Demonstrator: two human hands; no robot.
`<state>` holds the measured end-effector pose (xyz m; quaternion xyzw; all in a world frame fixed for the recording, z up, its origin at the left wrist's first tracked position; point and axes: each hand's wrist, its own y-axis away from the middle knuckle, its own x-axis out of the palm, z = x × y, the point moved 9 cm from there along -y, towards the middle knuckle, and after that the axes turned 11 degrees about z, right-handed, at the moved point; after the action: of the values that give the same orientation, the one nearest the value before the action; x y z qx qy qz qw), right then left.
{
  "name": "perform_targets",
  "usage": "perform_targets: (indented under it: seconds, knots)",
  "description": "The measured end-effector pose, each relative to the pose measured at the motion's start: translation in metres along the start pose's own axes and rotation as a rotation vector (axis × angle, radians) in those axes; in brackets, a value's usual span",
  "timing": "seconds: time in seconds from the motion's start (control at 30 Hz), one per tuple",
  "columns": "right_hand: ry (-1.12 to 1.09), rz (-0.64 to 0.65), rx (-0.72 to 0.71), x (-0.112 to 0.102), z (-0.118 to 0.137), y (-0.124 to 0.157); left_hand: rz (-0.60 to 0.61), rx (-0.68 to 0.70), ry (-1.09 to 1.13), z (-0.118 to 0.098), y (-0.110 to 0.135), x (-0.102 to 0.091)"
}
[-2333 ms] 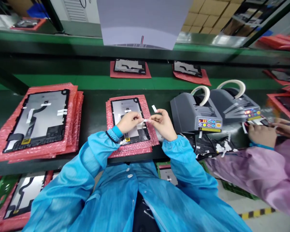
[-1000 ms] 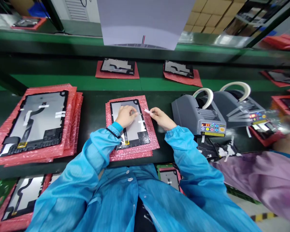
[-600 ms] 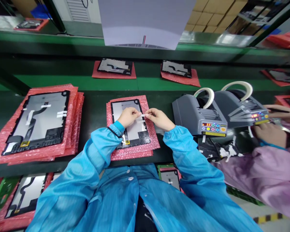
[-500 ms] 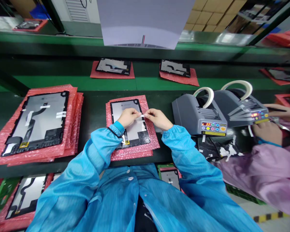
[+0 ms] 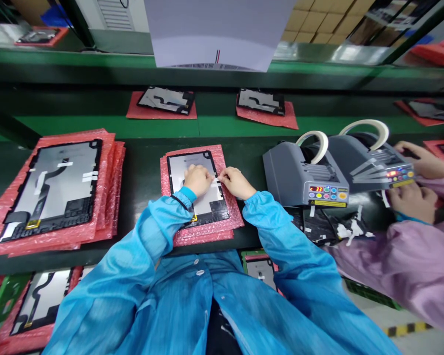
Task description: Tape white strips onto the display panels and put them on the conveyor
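A tablet display panel (image 5: 207,197) with a silvery back and black edges lies face down on red bubble-wrap bags (image 5: 232,209) in front of me. My left hand (image 5: 199,180) is over the panel, its fingers closed at a short strip of white tape (image 5: 216,179) along the panel's right edge. From the other side, my right hand (image 5: 237,182) pinches the outer end of that strip. The left hand covers part of the panel's middle and its black flex cable. A bit of yellow connector (image 5: 194,217) shows below the left wrist.
A stack of red bags with another taped panel (image 5: 59,182) stands at left. Two grey tape dispensers (image 5: 305,175) sit at right, near a co-worker's hands (image 5: 412,202). Two panels on red bags (image 5: 166,101) lie at the back. A white sheet (image 5: 222,34) hangs above.
My left hand has turned and moved lower over the panel, its fingers now down at the tape. My right hand stays at the strip's outer end. The view has shifted slightly.
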<state>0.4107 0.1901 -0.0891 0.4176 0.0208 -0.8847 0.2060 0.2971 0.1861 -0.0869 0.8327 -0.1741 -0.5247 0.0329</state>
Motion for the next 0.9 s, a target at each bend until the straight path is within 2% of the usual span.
perform_targets:
  seconds: [0.27, 0.37, 0.5, 0.57, 0.67, 0.77, 0.83, 0.9]
  knots:
    - [-0.008, 0.016, 0.023, 0.002, -0.001, 0.0, 0.044, 0.003, -0.016, -0.002, 0.002, 0.0]
    - [-0.042, 0.01, 0.076, 0.003, -0.008, 0.001, 0.052, 0.0, -0.03, -0.003, 0.003, 0.001]
    - [-0.051, -0.087, 0.188, -0.005, -0.027, 0.007, 0.026, -0.012, -0.014, -0.004, 0.005, -0.003]
    - [-0.043, -0.122, 0.204, -0.01, -0.036, 0.01, -0.009, -0.016, 0.016, 0.001, 0.008, -0.011]
    - [-0.136, -0.114, 0.266, -0.011, -0.051, 0.011, -0.099, -0.069, 0.055, 0.026, 0.023, -0.032]
    - [-0.171, -0.1, 0.328, -0.009, -0.055, 0.014, -0.232, -0.226, 0.133, 0.074, 0.053, -0.053]
    - [-0.112, -0.101, 0.286, -0.006, -0.043, 0.014, -0.253, -0.295, 0.198, 0.101, 0.072, -0.053]
    - [-0.046, -0.163, 0.196, -0.008, -0.024, 0.016, -0.213, -0.305, 0.263, 0.116, 0.082, -0.042]
